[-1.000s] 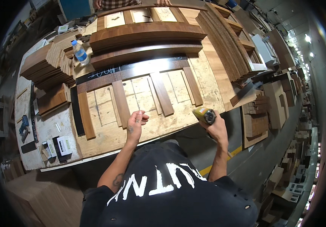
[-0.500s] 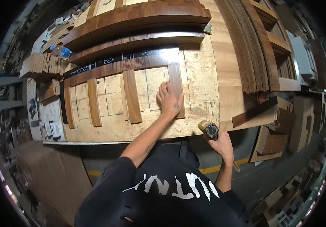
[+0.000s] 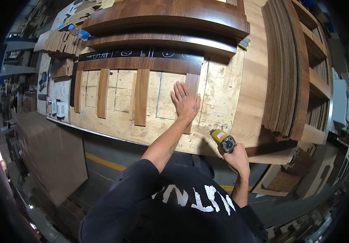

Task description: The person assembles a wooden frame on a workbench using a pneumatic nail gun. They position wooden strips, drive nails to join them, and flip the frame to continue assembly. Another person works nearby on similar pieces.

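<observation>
My left hand (image 3: 186,101) lies with its fingers stretched out on a brown wooden slat (image 3: 192,83) at the right end of a flat frame. A long dark-brown rail (image 3: 138,63) forms the frame's far side. More slats run from it toward me, among them a middle slat (image 3: 141,97) and another slat (image 3: 103,93) to its left. My right hand (image 3: 237,158) is wrapped round the grip of a yellow-and-black power driver (image 3: 223,140). The tool is over the bench's near edge, its nose pointing left and away from me, apart from the slats.
Behind the rail lies a black strip with white markings (image 3: 120,54), then thick brown boards (image 3: 162,42). Stacked panels (image 3: 281,77) stand at right. A water bottle (image 3: 78,32) and small wood pieces (image 3: 62,42) are at left on the pale workbench (image 3: 219,95).
The view has turned, shifting the bench in the picture. The power driver in my right hand is now over the bench's near edge. My left hand stays on the right slat.
</observation>
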`<state>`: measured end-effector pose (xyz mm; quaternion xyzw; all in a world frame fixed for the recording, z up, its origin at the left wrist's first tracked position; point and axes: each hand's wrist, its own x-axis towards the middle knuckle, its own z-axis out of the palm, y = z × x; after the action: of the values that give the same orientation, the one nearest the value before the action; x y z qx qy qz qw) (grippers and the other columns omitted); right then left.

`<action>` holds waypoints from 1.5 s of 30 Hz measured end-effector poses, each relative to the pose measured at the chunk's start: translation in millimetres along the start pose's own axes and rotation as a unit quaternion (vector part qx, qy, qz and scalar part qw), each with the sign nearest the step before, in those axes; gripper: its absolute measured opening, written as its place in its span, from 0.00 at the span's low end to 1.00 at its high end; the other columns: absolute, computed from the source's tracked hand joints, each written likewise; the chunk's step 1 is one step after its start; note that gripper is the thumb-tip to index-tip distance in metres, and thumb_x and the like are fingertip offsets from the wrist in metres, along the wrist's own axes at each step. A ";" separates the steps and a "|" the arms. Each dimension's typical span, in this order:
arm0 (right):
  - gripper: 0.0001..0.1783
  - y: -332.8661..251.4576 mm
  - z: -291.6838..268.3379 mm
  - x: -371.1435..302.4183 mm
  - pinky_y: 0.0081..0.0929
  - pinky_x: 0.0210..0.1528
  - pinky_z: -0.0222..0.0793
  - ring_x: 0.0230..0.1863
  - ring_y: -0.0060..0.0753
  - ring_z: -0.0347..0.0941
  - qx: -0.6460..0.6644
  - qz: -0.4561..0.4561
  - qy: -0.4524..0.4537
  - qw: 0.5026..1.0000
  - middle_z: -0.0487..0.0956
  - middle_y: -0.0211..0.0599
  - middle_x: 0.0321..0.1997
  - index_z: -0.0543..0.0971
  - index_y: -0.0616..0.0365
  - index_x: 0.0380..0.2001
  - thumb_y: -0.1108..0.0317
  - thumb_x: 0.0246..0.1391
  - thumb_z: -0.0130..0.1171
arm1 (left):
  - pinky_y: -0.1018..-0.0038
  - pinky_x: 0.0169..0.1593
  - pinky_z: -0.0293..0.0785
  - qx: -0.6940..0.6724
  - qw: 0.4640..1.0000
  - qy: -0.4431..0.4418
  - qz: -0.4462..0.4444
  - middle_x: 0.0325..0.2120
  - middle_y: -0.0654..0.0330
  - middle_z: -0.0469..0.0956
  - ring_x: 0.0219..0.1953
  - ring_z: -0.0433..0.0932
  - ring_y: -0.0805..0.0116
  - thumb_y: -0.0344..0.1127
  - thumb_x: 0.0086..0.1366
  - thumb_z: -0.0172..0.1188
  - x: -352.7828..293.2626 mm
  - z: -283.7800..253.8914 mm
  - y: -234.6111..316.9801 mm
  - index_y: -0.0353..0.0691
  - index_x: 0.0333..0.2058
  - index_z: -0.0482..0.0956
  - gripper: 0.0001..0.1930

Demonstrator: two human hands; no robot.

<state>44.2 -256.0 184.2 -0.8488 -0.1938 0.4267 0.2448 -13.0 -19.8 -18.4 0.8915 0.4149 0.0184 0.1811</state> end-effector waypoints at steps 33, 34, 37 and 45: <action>0.16 -132.8 2.0 255.6 0.39 0.37 0.79 0.34 0.57 0.83 -0.199 -0.137 -0.112 0.964 0.83 0.53 0.29 0.80 0.64 0.39 0.75 0.43 0.68 | 0.38 0.75 0.44 -0.010 0.999 0.003 -0.045 0.72 0.38 0.56 0.75 0.52 0.43 0.44 0.58 0.60 8.6 -7.4 -1.4 0.31 0.66 0.67 0.38; 0.16 -131.1 2.3 255.0 0.39 0.37 0.78 0.34 0.57 0.83 -0.203 -0.140 -0.112 0.963 0.83 0.53 0.29 0.80 0.63 0.39 0.76 0.43 0.68 | 0.38 0.74 0.44 -0.011 0.999 0.006 -0.044 0.71 0.38 0.56 0.75 0.53 0.43 0.44 0.59 0.58 8.7 -7.2 -1.8 0.31 0.66 0.67 0.37; 0.16 -130.4 2.5 253.4 0.39 0.37 0.78 0.34 0.56 0.83 -0.202 -0.136 -0.112 0.963 0.83 0.53 0.29 0.80 0.63 0.39 0.76 0.43 0.68 | 0.39 0.74 0.45 -0.014 0.999 0.013 -0.044 0.71 0.39 0.57 0.75 0.53 0.43 0.43 0.62 0.55 8.8 -6.6 -2.3 0.31 0.65 0.68 0.34; 0.19 -133.2 2.4 251.9 0.38 0.38 0.80 0.34 0.52 0.85 -0.203 -0.140 -0.108 0.963 0.84 0.51 0.31 0.80 0.64 0.42 0.74 0.44 0.70 | 0.40 0.75 0.43 -0.007 0.999 -0.006 -0.046 0.72 0.39 0.56 0.76 0.52 0.44 0.41 0.65 0.51 8.0 -5.4 -1.3 0.31 0.67 0.65 0.33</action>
<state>167.5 -12.7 101.8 -0.7938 -0.4189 0.4287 0.1024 -9.7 -11.4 -14.7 0.8702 0.4542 0.0073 0.1908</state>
